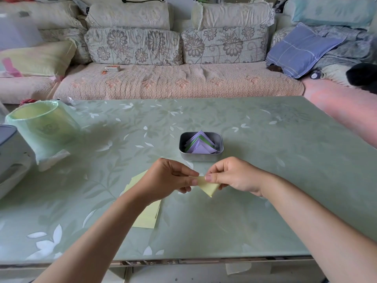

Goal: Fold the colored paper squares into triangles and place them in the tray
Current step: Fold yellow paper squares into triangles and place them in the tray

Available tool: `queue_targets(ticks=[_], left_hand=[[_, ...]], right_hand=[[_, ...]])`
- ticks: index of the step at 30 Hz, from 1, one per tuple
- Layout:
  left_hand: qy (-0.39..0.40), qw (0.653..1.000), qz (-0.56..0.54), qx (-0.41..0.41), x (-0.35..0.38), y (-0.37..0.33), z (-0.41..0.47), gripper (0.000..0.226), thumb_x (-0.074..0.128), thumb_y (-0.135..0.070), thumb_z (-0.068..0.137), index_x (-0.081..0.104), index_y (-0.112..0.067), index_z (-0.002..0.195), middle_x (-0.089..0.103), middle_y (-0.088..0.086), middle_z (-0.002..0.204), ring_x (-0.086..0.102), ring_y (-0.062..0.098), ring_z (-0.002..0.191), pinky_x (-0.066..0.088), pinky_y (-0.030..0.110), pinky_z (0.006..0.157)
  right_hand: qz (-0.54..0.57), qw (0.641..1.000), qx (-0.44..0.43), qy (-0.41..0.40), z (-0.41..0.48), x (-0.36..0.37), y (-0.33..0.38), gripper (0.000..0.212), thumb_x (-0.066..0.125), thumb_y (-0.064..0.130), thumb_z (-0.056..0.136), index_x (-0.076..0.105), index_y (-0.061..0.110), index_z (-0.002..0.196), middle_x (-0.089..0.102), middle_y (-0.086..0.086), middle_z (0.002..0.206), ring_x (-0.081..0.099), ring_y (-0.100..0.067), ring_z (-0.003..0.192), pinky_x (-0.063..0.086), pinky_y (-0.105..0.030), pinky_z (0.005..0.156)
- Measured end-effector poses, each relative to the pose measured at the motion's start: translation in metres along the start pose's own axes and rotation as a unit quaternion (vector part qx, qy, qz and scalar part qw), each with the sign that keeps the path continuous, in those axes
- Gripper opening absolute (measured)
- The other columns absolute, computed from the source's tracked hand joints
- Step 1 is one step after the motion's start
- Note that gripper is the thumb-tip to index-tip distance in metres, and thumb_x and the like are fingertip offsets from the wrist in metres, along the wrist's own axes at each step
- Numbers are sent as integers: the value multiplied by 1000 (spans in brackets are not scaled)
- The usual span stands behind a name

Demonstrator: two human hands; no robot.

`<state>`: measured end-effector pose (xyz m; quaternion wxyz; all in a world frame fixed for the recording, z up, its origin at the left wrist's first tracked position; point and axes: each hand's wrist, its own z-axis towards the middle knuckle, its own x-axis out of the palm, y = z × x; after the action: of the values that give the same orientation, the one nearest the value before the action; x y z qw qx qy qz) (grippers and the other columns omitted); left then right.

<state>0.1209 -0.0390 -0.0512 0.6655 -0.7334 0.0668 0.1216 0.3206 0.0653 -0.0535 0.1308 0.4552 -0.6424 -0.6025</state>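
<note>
We record a sofa point(177, 82) with floral cushions at twelve o'clock, behind a green leaf-patterned table point(265, 160). A blue pillow point(299, 50) lies at two o'clock. Light is soft and even.

Both my arms are bare and reach forward, converging at the middle. My left forearm point(102, 231) comes in from the lower left, my right forearm point(316, 217) from the lower right. My left grip point(167, 178) has its fingers curled and pinches one end of the yellow paper point(210, 187) between thumb and forefinger. My right grip point(234, 174) is knuckles up, thumbnail facing me, and pinches the same paper. My thumb tips nearly meet.
</note>
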Motion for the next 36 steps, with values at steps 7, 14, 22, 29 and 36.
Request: queue_targets(ticks=[7, 14, 22, 29, 36], left_hand=[[-63, 988, 139, -37, 14, 13, 3, 5, 78, -17, 80, 77, -22, 82, 72, -4, 66, 58, 8, 54, 54, 25, 58], [-114, 950, 290, -6, 26, 24, 6, 11, 70, -22, 79, 77, -28, 85, 71, -15, 77, 59, 0, 64, 46, 14, 61], [-116, 919, 377, 3, 31, 28, 10, 12, 63, -31, 83, 70, -35, 91, 64, -14, 96, 59, 11, 96, 49, 23, 76], [-53, 901, 386, 192, 32, 34, 11, 28, 63, -2, 77, 73, -24, 91, 57, -3, 96, 46, 17, 86, 46, 33, 76], [10, 881, 396, 258, 36, 42, 4, 41, 47, 4, 74, 73, -23, 91, 65, -6, 92, 54, 18, 80, 50, 36, 69]], right_hand=[[-183, 981, 15, -56, 9, 14, -8, 16, 72, 41, 88, 71, 28, 79, 64, 15, 73, 55, -7, 68, 44, -25, 66], [-378, 916, -66, -118, 13, 28, -9, 14, 65, 51, 87, 65, 38, 93, 60, 17, 94, 52, -11, 99, 35, -31, 95], [-374, 920, -65, -94, 8, 17, -11, 20, 73, 47, 82, 66, 38, 99, 54, 13, 99, 51, -8, 91, 35, -24, 78], [-330, 940, -24, -84, 7, 16, -14, 24, 79, 42, 78, 65, 38, 98, 52, 15, 98, 51, -5, 85, 42, -24, 77], [-280, 955, -10, -95, 6, 17, -15, 27, 81, 39, 76, 66, 38, 98, 54, 15, 101, 52, -1, 81, 40, -16, 69]])
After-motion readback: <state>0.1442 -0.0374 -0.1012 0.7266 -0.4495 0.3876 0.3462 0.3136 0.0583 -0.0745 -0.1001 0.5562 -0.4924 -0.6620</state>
